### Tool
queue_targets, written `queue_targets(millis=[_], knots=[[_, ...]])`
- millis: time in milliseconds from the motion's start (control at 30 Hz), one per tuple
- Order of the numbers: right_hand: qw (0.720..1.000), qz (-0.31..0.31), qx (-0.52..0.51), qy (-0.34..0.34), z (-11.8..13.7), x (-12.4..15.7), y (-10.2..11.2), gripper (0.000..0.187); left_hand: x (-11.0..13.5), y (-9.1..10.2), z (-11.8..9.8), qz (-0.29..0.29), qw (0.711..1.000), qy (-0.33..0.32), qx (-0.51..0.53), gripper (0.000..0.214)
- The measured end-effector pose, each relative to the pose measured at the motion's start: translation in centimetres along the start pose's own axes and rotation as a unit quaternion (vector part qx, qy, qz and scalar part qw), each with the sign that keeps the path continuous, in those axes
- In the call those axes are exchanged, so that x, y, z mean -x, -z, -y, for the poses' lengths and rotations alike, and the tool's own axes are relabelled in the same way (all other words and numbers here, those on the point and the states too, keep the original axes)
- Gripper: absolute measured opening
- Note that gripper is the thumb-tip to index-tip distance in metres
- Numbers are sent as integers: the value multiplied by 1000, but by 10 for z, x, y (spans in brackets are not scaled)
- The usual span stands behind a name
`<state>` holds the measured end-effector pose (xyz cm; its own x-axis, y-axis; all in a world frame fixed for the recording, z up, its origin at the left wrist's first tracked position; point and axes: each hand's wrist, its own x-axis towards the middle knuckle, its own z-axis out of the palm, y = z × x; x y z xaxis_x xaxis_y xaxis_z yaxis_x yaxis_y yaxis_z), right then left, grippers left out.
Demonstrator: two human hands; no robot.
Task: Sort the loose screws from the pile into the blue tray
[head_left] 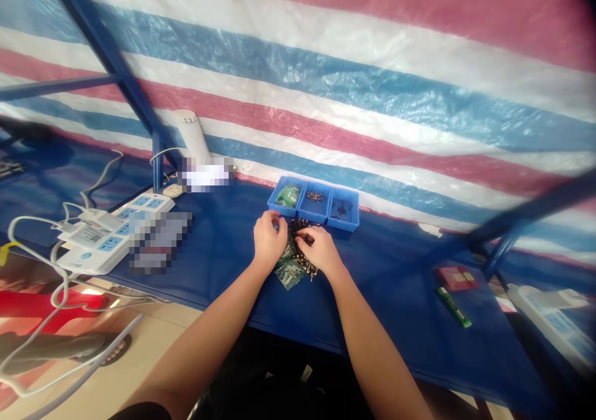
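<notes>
Both forearms ran forward to the left hand (269, 240) and right hand (322, 252), each curled narrow on the heap of small screws (302, 229) between them on the surface (223, 246), just before the blue tray (343, 226); any grip was hidden.

A red, white and blue striped tarp (372, 54) hangs behind the blue tabletop (400, 333). At the tabletop's left end lie white power strips (93, 249) and tangled cables (32, 271); toward its right end, a red box (454, 277) and a green pen (454, 308).
</notes>
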<state>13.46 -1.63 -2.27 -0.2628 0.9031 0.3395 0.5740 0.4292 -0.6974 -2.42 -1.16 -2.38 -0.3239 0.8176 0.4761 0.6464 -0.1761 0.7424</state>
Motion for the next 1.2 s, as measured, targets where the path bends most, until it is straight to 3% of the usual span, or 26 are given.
queue_targets(millis=[100, 200, 333, 433, 667, 800, 933, 1000, 1200], knots=[[999, 26, 32, 26, 10, 2, -5, 32, -3, -2, 7, 3, 998, 44, 43, 20], [999, 33, 24, 11, 16, 4, -9, 47, -2, -5, 9, 27, 996, 55, 58, 21], [997, 38, -66, -7, 15, 4, -12, 46, 1, -6, 6, 48, 996, 50, 63, 21], [990, -7, -135, -40, 11, 1, -11, 39, 1, -4, 3, 45, 995, 46, 72, 20], [917, -138, -343, -151, -3, -9, -1, 35, 3, 0, -9, 78, 992, -2, 103, 24], [878, -151, -428, -153, 0, -12, 5, 37, 5, -1, -12, 127, 974, 19, 186, 33], [857, -139, -476, -142, 7, -11, 7, 31, 7, -2, -12, 171, 955, 31, 240, 29], [858, -130, -474, -149, 7, -11, 7, 30, 7, -2, -12, 162, 953, 39, 251, 26], [907, -152, -349, -183, -3, -10, 2, 35, 6, -4, -10, 152, 952, 57, 258, 25]])
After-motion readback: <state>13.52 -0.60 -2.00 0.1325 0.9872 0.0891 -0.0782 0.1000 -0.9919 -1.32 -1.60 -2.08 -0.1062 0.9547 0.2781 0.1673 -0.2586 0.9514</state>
